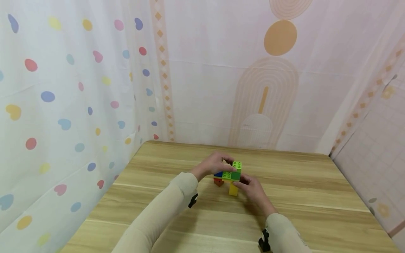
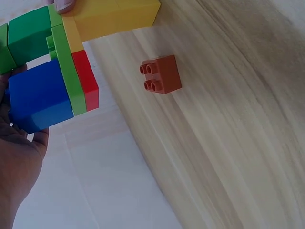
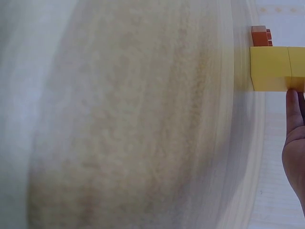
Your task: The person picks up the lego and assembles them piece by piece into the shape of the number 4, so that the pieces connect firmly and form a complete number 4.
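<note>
A structure of toy building bricks stands at the middle of the table, with a light green brick [image 1: 237,164] on top and a yellow column [image 1: 233,189] under its right end. My left hand [image 1: 215,164] grips its upper part from the left. In the left wrist view a blue brick [image 2: 40,95] sits at that hand's thumb, beside a dark green brick [image 2: 31,36] and a thin red piece [image 2: 86,78]. From the right, my right hand [image 1: 253,190] pinches the structure near the column's top. Its fingertips lie against the yellow bricks [image 3: 270,69] in the right wrist view.
A loose reddish-brown brick [image 2: 167,74] lies on the wooden table [image 1: 300,211], behind and left of the yellow column. Patterned curtains [image 1: 202,88] hang behind the table and along both sides.
</note>
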`<state>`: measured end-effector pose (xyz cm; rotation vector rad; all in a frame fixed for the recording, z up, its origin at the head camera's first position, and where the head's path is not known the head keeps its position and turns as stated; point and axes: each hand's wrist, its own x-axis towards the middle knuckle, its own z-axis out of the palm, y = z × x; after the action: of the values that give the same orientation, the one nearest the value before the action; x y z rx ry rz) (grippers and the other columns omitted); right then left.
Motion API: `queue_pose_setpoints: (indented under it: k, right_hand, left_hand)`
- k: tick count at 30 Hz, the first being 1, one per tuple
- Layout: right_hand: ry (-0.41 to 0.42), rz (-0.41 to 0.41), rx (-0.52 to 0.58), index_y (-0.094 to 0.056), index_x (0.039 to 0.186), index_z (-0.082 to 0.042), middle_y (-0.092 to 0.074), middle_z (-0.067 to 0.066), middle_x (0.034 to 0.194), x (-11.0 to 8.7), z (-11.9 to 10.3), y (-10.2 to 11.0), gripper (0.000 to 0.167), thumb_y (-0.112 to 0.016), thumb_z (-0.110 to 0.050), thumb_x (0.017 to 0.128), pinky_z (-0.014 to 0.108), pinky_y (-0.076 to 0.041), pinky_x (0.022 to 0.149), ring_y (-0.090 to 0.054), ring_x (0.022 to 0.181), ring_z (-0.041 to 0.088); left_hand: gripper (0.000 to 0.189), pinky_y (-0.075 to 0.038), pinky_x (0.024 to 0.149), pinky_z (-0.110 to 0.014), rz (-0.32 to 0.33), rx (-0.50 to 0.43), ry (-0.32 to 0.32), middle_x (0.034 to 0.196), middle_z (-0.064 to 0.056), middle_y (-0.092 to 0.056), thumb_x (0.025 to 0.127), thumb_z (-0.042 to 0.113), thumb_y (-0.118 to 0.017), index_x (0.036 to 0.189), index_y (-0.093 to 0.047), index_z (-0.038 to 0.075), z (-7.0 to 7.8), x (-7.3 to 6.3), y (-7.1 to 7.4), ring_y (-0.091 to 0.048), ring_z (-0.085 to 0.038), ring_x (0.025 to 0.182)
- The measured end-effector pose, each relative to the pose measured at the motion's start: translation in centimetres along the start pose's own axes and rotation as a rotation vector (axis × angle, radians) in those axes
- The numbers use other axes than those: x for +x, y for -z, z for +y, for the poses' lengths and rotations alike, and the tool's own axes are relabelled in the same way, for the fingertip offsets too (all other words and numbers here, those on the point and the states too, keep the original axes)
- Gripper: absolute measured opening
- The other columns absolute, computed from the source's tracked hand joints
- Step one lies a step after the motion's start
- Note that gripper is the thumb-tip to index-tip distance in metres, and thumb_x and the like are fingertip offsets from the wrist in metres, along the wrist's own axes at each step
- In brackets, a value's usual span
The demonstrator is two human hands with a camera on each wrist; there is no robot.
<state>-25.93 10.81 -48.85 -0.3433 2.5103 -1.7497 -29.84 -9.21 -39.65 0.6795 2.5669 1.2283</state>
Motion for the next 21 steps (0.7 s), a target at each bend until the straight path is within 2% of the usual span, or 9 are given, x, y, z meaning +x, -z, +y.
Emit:
queue_pose_setpoints:
  k: [8, 21]
  right_hand:
    - [-0.019, 0.004, -0.027, -0.068, 0.126, -0.013, -0.069, 0.003, 0.116, -0.02, -0.15, -0.12, 0.032, -0.069, -0.023, 0.095, 0.046, -0.047, 0.096, -0.062, 0.108, 0.019]
    - [-0.027, 0.007, -0.006, -0.069, 0.123, -0.011, -0.069, 0.003, 0.116, -0.04, -0.24, -0.2, 0.031, -0.069, -0.024, 0.095, 0.044, -0.048, 0.095, -0.062, 0.108, 0.02]
  left_hand:
    - [0.042, -0.052, 0.082, -0.029, -0.002, 0.04, -0.033, 0.116, 0.002, -0.068, 0.088, 0.035, -0.076, 0.124, -0.07, 0.013, -0.13, -0.04, 0.14, -0.059, -0.012, 0.101]
    - [0.037, -0.05, 0.083, -0.027, -0.01, 0.13, -0.076, 0.114, 0.002, -0.067, 0.09, 0.03, -0.075, 0.123, -0.071, 0.012, 0.18, -0.04, -0.04, -0.058, -0.015, 0.104]
